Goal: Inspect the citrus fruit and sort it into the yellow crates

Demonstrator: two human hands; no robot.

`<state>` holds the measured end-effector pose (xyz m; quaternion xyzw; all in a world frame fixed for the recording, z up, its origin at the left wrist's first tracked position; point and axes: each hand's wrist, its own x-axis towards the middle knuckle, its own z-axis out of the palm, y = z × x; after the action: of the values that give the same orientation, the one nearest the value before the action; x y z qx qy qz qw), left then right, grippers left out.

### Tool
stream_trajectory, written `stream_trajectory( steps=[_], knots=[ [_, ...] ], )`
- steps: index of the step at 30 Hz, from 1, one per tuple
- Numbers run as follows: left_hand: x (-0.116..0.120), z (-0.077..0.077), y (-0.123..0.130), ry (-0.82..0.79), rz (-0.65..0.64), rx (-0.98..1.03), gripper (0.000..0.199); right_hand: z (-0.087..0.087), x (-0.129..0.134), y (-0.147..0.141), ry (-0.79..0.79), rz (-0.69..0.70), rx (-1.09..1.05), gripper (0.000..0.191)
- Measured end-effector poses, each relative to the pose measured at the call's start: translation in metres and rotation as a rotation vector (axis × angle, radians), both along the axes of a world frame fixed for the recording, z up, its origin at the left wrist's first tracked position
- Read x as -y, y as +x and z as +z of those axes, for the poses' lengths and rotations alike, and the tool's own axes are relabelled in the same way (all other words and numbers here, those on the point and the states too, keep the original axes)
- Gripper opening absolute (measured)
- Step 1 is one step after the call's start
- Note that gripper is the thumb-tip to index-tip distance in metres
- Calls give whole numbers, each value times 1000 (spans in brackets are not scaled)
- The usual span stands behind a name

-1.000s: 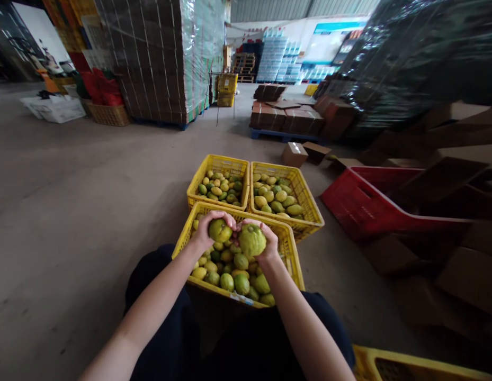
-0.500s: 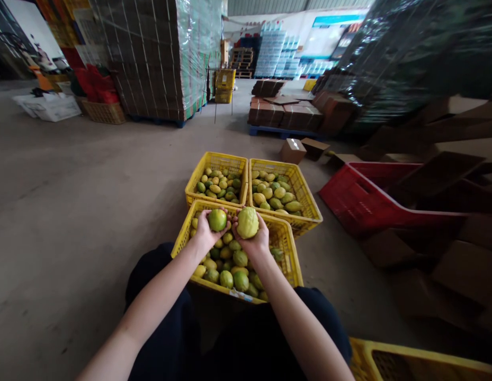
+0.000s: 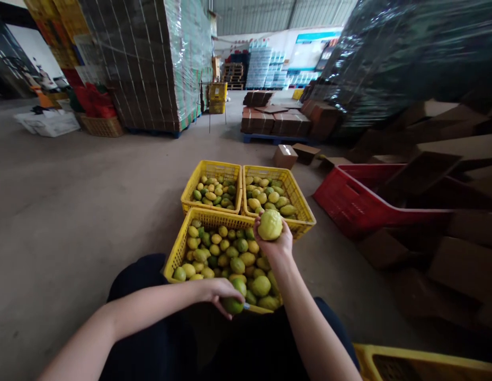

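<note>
My right hand (image 3: 278,243) is wrapped round a bumpy pale yellow-green fruit (image 3: 270,225), held up over the right side of the near yellow crate (image 3: 175,255). My left hand (image 3: 224,295) grips a smooth dark green fruit (image 3: 232,306) at the front rim of that crate. Many yellow and green fruits lie inside it. Behind it stand two more yellow crates side by side, the back left crate (image 3: 186,191) and the back right crate (image 3: 307,216), both holding similar fruits.
At the right lies a red crate (image 3: 341,203) among cardboard boxes (image 3: 464,264). Another yellow crate (image 3: 424,362) shows at the bottom right. Flattened cartons on a blue pallet (image 3: 265,139) and wrapped stacks (image 3: 138,69) stand farther back.
My left hand has moved down and toward me with the green fruit, from the crate's middle to its front rim. My right hand has shifted right with the pale bumpy fruit. The view has tilted slightly.
</note>
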<state>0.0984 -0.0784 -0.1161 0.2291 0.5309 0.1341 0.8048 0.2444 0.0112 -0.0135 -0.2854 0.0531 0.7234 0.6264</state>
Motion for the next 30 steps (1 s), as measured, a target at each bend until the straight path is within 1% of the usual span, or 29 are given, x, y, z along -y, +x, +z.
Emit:
stream_trajectory(
  steps=[1,2,3,5,6,7,8,9,10,11,12,13,14,15,16,17,18,19,20,21,23,25,26,27,28,30],
  knots=[
    [-13,7,-6,54,116,50,11,-1,1,0,3,11,1,30],
    [-29,18,-13,134,262,137,16,-2,1,1,11,18,3,30],
    [-48,31,-23,222,449,187,23,-3,1,2,20,22,6,29],
    [-85,57,-46,320,612,191,35,-4,1,4,32,23,11,29],
    [-100,68,-58,347,690,167,42,-4,1,4,31,21,13,29],
    [-111,75,-69,343,822,113,47,-4,1,5,23,17,16,30],
    [-118,80,-79,319,900,92,51,-3,1,6,12,14,21,29],
    [-121,81,-86,293,942,98,52,-2,0,6,1,11,27,29],
    [-120,79,-90,269,954,111,51,-1,1,7,-10,10,33,28],
    [-116,76,-91,253,910,129,47,0,1,7,-20,10,41,27],
    [-111,72,-89,255,819,134,41,1,1,7,-29,13,50,27],
    [-105,68,-85,275,687,114,34,1,1,7,-37,16,61,26],
    [-99,66,-79,317,519,63,30,2,1,7,-43,18,73,24],
    [-94,64,-73,395,313,-33,29,1,1,7,-44,23,90,23],
    [-89,64,-67,497,97,-158,31,1,1,6,-42,32,113,22],
    [-84,65,-62,599,-90,-286,36,-1,1,5,-34,49,142,20],
    [-80,66,-60,693,-246,-405,39,-2,2,3,-27,77,179,19],
    [-75,67,-59,775,-375,-515,41,-5,3,0,-24,114,223,19],
    [-71,68,-59,837,-473,-611,41,-8,4,-3,-27,164,272,19],
    [-67,67,-61,874,-549,-691,39,-12,6,-7,-41,223,321,20],
    [-60,62,-67,904,-688,-842,38,-24,16,-18,-98,383,413,21],
    [-56,54,-73,880,-817,-957,36,-42,31,-28,-174,562,475,20],
    [-56,49,-76,860,-868,-986,32,-52,41,-33,-206,627,487,20],
    [-56,45,-78,852,-913,-1007,29,-63,51,-36,-220,673,488,19],
    [-57,41,-81,860,-947,-1020,30,-74,60,-38,-248,748,492,18],
    [-59,37,-86,920,-973,-1036,36,-93,72,-37,-334,882,514,15]
  ],
)
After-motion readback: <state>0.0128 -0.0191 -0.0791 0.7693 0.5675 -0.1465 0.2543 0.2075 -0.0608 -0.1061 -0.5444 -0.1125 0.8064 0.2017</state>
